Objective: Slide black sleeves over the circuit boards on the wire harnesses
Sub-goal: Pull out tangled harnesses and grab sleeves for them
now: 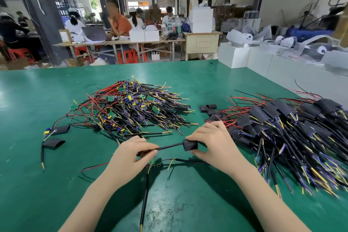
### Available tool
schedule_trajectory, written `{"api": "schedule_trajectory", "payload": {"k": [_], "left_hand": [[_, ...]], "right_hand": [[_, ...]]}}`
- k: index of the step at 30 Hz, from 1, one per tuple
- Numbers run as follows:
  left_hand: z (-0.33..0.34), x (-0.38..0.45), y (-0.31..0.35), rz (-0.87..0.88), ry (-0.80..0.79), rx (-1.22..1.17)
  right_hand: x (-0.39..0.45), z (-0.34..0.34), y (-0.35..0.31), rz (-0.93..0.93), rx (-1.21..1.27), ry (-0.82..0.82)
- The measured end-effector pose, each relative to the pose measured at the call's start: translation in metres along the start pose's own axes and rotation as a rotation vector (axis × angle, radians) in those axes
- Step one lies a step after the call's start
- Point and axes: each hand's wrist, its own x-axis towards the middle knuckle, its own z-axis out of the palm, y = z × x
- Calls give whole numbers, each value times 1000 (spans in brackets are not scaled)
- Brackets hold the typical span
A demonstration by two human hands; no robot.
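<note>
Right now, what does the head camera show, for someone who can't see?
Two hands work a black sleeve along a black cable above a green table. Bare harnesses are piled left, sleeved harnesses right.

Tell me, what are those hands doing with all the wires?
A person is putting black covers on wire bundles. The right hand pinches a black sleeve threaded on a cable, and the left hand grips that cable. Uncovered wires sit in a pile on the left, covered ones on the right.

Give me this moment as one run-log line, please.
left hand pinches cable | right hand holds black sleeve on it | board not yet covered
</note>
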Motion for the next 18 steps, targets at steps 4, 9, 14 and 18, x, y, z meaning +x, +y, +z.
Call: {"api": "schedule_trajectory", "payload": {"k": [4, 9, 14, 18], "left_hand": [[6, 1, 3, 67, -12, 100], [18, 3, 15, 44, 39, -77], [1, 0, -4, -77, -10, -60], [-10, -6, -21, -167, -199, -17]], "right_hand": [[2, 3, -11, -15, 42, -35], [2, 11, -28, -43, 87, -57], [3, 10, -18, 65, 47, -62], [-1, 11, -11, 110, 42, -70]]}}
